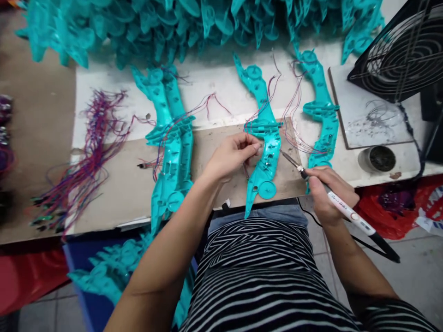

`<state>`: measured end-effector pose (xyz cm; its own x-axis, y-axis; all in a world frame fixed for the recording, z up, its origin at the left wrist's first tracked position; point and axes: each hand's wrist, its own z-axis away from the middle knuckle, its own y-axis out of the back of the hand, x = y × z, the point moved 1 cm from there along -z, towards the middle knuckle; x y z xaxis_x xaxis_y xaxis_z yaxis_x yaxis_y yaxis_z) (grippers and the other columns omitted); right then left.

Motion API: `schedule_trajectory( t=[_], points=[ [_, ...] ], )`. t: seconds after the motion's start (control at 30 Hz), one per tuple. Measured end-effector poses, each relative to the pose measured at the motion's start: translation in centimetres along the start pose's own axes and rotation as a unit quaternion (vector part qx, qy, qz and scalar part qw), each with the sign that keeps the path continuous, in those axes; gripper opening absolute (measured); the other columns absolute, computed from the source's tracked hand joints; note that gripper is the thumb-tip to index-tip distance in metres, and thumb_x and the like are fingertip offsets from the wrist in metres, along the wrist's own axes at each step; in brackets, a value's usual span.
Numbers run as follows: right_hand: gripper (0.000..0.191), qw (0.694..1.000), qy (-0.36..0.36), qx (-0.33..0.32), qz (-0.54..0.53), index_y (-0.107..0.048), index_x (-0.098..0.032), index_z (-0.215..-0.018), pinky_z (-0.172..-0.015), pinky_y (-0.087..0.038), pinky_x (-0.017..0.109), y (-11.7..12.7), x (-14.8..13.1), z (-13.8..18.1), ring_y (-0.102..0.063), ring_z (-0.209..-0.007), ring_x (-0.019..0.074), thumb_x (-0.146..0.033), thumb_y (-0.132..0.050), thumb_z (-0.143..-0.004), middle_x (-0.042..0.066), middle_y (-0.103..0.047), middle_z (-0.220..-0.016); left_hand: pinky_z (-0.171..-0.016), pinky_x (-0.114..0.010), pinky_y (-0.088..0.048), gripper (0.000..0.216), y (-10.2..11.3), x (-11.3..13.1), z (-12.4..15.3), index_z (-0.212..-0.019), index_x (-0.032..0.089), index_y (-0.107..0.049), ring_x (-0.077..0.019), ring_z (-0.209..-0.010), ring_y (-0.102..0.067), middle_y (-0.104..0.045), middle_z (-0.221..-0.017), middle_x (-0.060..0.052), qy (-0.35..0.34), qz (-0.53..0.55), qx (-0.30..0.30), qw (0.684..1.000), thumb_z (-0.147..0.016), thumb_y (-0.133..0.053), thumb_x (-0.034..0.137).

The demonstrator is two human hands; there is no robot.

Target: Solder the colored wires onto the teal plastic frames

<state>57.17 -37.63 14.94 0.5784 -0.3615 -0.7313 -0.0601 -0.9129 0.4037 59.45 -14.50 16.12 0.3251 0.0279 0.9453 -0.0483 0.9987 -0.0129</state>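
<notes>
In the middle of the bench lies a curved teal plastic shell [272, 150] with metal contacts and thin red and blue wires [266, 103] running over it. My left hand [235, 154] is at its left edge, thumb and fingertips pinched together on a thin wire; the pinched end is mostly hidden. My right hand [330, 191] grips a soldering iron [348, 210] with a white handle. The iron's tip points left and sits just off the right edge of the shell. A second wired shell [320, 110] lies to the right, and paired shells [169, 138] to the left.
A large heap of teal shells [155, 27] fills the back. Bundled wires [100, 124] lie at left. At right are a black fan [398, 55], a white board [374, 120] with wire scraps, and a small round tin [380, 159]. A blue bin [86, 295] stands below.
</notes>
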Motion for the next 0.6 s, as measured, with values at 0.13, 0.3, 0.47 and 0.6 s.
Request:
schedule_trajectory(
  t=[0.13,0.3,0.47,0.6],
  points=[
    [0.023,1.0,0.021,0.004,0.002,-0.072,-0.022,-0.102,-0.073,-0.056,0.033,-0.1,0.0,0.1,-0.068,-0.079,0.0173,-0.009,-0.062,-0.087,0.002,-0.072,-0.085,-0.06,-0.02,-0.045,0.007,0.0,-0.2,0.0,-0.073,0.014,-0.066,-0.0099,-0.062,-0.055,-0.064,-0.067,0.0,-0.05,-0.091,0.028,0.994,-0.079,-0.066,0.019],
    [0.025,0.999,0.044,0.007,0.017,-0.07,-0.02,-0.105,-0.073,-0.057,0.031,0.0,0.0,0.0,-0.068,-0.08,0.017,-0.006,-0.063,-0.085,0.004,-0.072,-0.087,-0.062,-0.023,-0.047,0.009,-0.8,-1.5,-0.4,-0.075,0.015,-0.071,-0.0122,-0.066,-0.059,-0.07,-0.072,-0.002,-0.092,-0.143,0.022,0.985,-0.078,-0.066,0.021],
    [0.027,0.999,0.048,0.003,0.001,-0.07,-0.02,-0.104,-0.071,-0.057,0.031,-0.1,-0.1,0.0,-0.067,-0.077,0.0172,-0.004,-0.062,-0.084,0.004,-0.071,-0.083,-0.059,-0.023,-0.045,0.008,-1.3,-2.3,-0.8,-0.074,0.015,-0.072,-0.0122,-0.064,-0.059,-0.071,-0.072,-0.002,-0.108,-0.16,0.028,0.981,-0.077,-0.067,0.021],
    [0.03,0.998,0.052,-0.006,-0.016,-0.07,-0.02,-0.106,-0.071,-0.056,0.032,-0.5,0.2,0.2,-0.066,-0.078,0.0173,-0.002,-0.062,-0.083,0.004,-0.071,-0.084,-0.059,-0.023,-0.044,0.007,-1.4,-2.4,-1.0,-0.073,0.016,-0.071,-0.0115,-0.062,-0.058,-0.071,-0.07,-0.001,-0.121,-0.193,0.026,0.973,-0.076,-0.066,0.017]
  ],
)
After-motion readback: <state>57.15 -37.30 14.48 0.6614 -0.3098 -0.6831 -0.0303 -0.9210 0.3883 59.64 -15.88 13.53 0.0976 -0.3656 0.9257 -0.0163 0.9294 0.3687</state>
